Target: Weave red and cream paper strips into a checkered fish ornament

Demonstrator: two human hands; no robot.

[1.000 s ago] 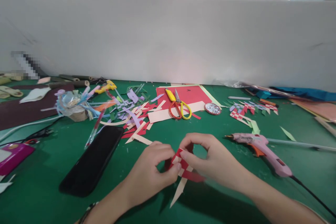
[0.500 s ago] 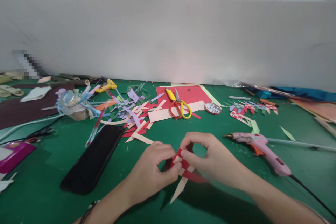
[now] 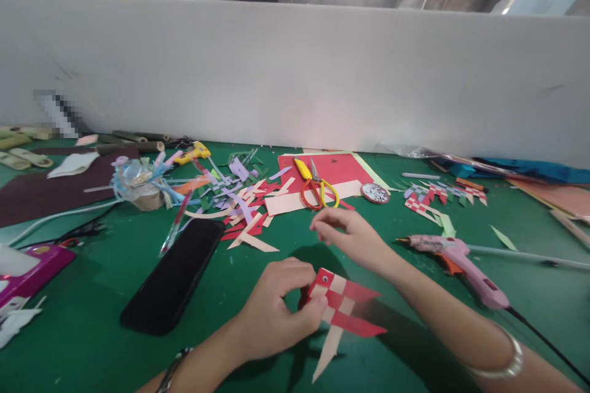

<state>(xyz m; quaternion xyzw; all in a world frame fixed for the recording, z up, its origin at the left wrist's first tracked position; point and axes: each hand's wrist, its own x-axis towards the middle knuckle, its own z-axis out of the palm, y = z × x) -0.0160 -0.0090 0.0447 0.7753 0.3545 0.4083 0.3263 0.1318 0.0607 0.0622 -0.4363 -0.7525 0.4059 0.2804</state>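
A woven paper fish [image 3: 343,302] in red and cream checks, with a small googly eye near its top corner, is pinched at its left edge by my left hand [image 3: 281,304]. Its pointed strips hang out to the right and downward. Lifted off the fish, my right hand [image 3: 348,236] hovers above and beyond it, fingers loosely bent, with nothing visible in them. Past that hand lies a round dish of googly eyes [image 3: 375,193]. Scissors [image 3: 318,187] with red and yellow handles rest on red paper [image 3: 338,166] nearby.
A pink glue gun [image 3: 456,255] with its cord lies at right, below several small woven paper pieces [image 3: 424,202]. To the left are a black phone [image 3: 175,276], paper scraps [image 3: 244,209], a yellow glue gun [image 3: 193,152] and a wrapped bundle [image 3: 142,181]. A white partition [image 3: 295,73] stands behind.
My right hand has let go of the fish and moved up and away toward the dish. The left hand keeps its hold; the fish's eye and checked side now show.
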